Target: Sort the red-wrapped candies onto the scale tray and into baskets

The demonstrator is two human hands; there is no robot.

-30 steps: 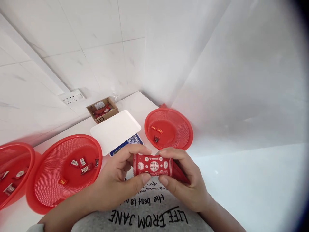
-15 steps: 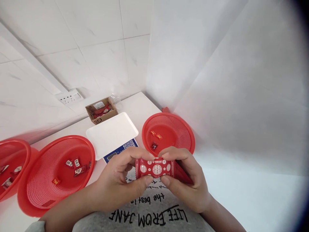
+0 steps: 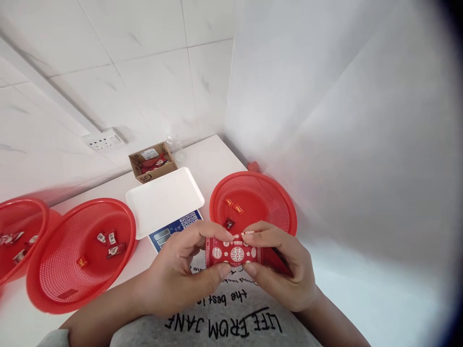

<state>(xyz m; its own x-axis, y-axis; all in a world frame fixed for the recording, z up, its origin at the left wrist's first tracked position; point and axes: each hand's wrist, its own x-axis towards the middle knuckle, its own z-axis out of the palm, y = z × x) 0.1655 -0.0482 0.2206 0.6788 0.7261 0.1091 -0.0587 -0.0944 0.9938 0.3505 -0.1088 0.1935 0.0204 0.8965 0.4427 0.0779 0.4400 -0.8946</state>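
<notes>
Fingers [image 3: 208, 235] of both hands are closing on a red printed packet [image 3: 233, 251], with thumbs pressing from below and forefingers from above. The left hand [image 3: 173, 277] is gripping its left end and the right hand [image 3: 285, 272] its right end, so both hands are curling tight around it. The packet, bearing white double-happiness marks, is hanging level in the air over the person's grey lettered shirt [image 3: 224, 320], at the near edge of a white tabletop [image 3: 213, 154]. Just beyond it a digital scale [image 3: 164, 200] is sitting with its white pan bare and its blue keypad facing the person. A red mesh basket [image 3: 287, 207] is lying to the right of the scale, holding a few wrapped candies [image 3: 233, 208]. A second red basket [image 3: 47, 291] is lying to the left with several more candies [image 3: 108, 241], and a third basket [image 3: 25, 205] is overlapping it at the far left. A small cardboard box [image 3: 154, 161] is standing behind the scale against the white tiled wall [image 3: 144, 72], where a socket strip [image 3: 101, 141] is sitting low. A plain white panel [image 3: 343, 144] is closing off the right side.
</notes>
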